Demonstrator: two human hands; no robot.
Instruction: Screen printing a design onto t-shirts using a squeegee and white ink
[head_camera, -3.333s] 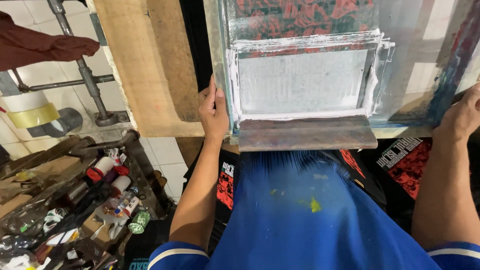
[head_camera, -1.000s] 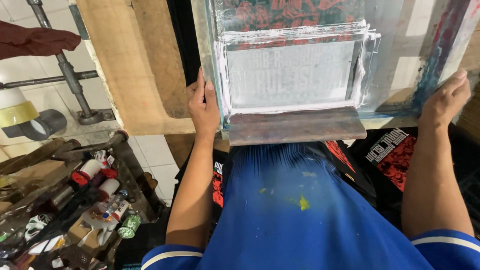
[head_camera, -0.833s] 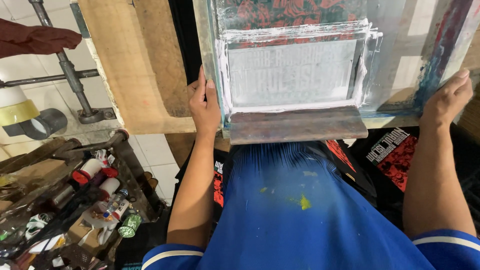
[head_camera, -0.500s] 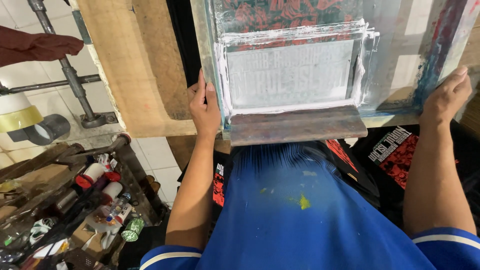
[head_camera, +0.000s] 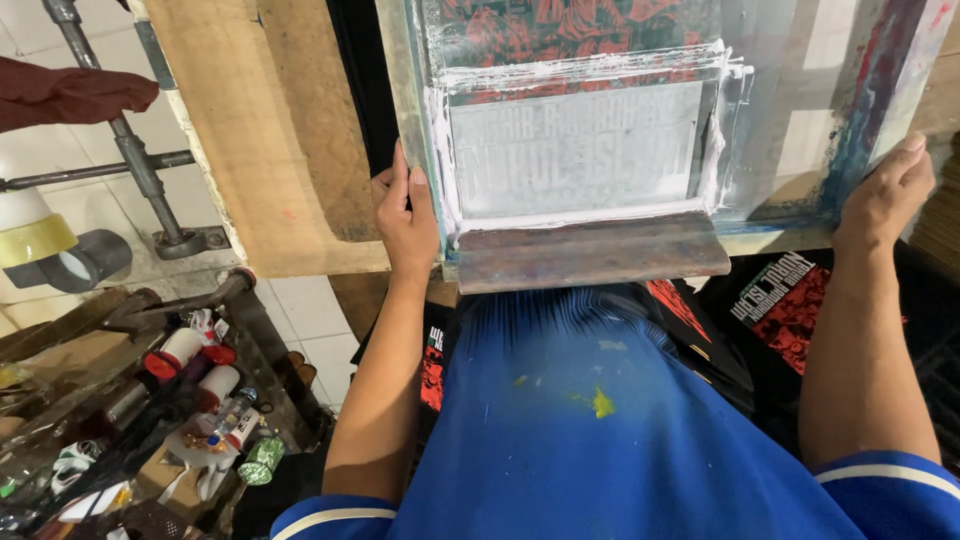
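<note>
White ink residue rings the taped window of the printing screen (head_camera: 640, 140), which lies flat over a dark printed garment on the table (head_camera: 290, 150). Left hand (head_camera: 405, 220) grips the frame's left rail, fingers pressed together along the wood, thumb side hidden. Right hand (head_camera: 885, 195) holds the right rail, fingers curled over the edge; their tips are out of sight. Squeegee (head_camera: 590, 252) rests at the near end of the frame, touching neither hand.

Judged progress: the screen appears seated and inked, with the squeegee parked; whether a print pass is complete cannot be told. Finished dark shirts with red print (head_camera: 790, 300) lie near the right arm.

Obscured: the garment beneath the mesh shows only dimly; the frame's far end is cut off.
</note>
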